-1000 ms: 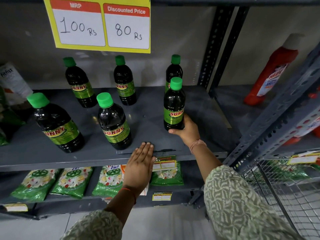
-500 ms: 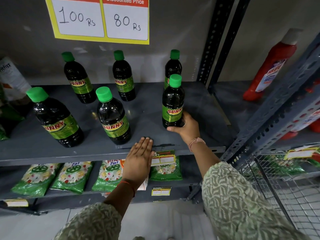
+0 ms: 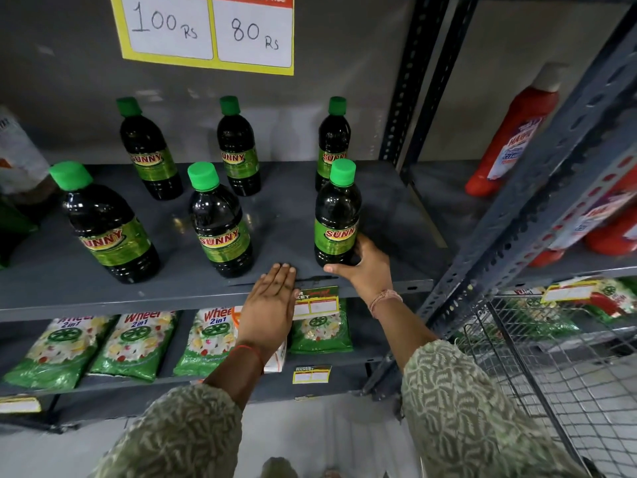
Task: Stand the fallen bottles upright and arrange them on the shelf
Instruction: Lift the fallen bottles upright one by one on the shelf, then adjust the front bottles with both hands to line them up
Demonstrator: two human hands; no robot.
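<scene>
Several dark bottles with green caps and green "SUNNY" labels stand upright on the grey shelf [image 3: 293, 215], in a back row and a front row. My right hand [image 3: 365, 270] grips the base of the front right bottle [image 3: 337, 215], which stands on the shelf. The front middle bottle [image 3: 220, 222] and front left bottle [image 3: 103, 225] stand free. My left hand [image 3: 270, 308] lies flat, palm down, fingers together, on the shelf's front edge between the middle and right bottles. No bottle in view lies on its side.
A yellow price sign [image 3: 210, 29] hangs above. Green detergent packets [image 3: 134, 343] fill the lower shelf. Red bottles [image 3: 513, 132] stand on the neighbouring rack at right, behind slanted metal posts [image 3: 537, 201]. A wire basket [image 3: 565, 357] sits at lower right.
The view has tilted slightly downward. My right hand stays on the front right bottle's base, and my left hand stays flat on the shelf edge.
</scene>
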